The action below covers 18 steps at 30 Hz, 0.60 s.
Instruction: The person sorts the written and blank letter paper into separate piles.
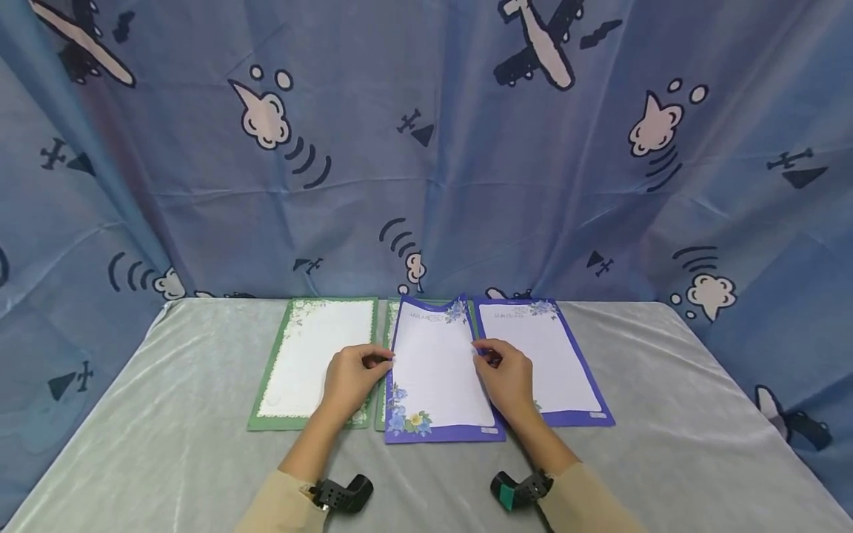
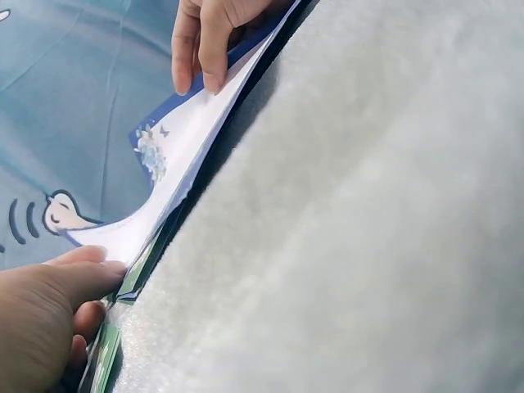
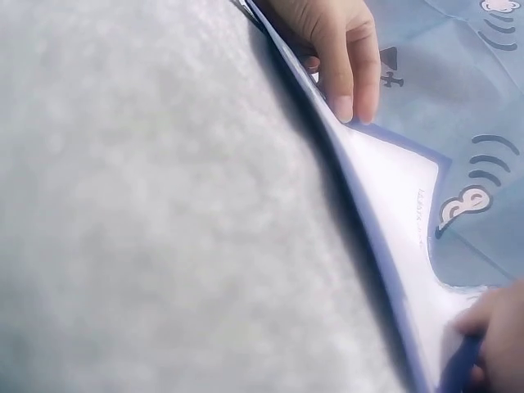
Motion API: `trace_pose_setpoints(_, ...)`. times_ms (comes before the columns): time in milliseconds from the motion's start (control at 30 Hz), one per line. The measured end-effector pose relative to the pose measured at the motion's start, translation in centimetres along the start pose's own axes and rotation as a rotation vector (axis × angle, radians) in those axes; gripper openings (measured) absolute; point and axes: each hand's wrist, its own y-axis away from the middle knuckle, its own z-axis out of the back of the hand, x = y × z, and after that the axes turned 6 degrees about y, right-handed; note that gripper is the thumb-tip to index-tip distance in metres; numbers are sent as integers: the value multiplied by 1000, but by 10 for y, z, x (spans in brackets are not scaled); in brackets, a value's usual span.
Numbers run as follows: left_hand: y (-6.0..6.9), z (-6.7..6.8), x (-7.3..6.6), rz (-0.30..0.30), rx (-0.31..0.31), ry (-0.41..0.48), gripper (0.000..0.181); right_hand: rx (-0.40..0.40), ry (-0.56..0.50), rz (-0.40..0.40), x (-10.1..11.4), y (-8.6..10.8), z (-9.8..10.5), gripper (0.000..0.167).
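Note:
A purple-bordered sheet of paper with blue flowers in its corners is in the middle of the head view. My left hand pinches its left edge between thumb and fingers, and my right hand pinches the right edge. The sheet's top edge bows down between raised corners. In the left wrist view the curved paper stretches between both hands. Beneath it, a green-bordered sheet is mostly hidden. From the right wrist, the paper looks lifted along its near side.
Another green-bordered sheet lies at the left, partly behind the left hand. A second purple-bordered sheet lies at the right, partly covered by the right hand. The pale cloth-covered table meets a blue curtain printed with airplanes.

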Motion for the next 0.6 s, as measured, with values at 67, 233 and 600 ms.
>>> trace_pose_setpoints(67, 0, 0, 0, -2, 0, -1, 9, -6, -6, 0, 0, -1, 0, 18)
trace_pose_setpoints(233, 1, 1, 1, -7, 0, -9, 8, -18, -19, -8, 1, 1, -1, 17)
trace_pose_setpoints(600, 1, 1, -2, -5, -3, -9, 5, -15, -34, -46, 1, 1, 0, 28)
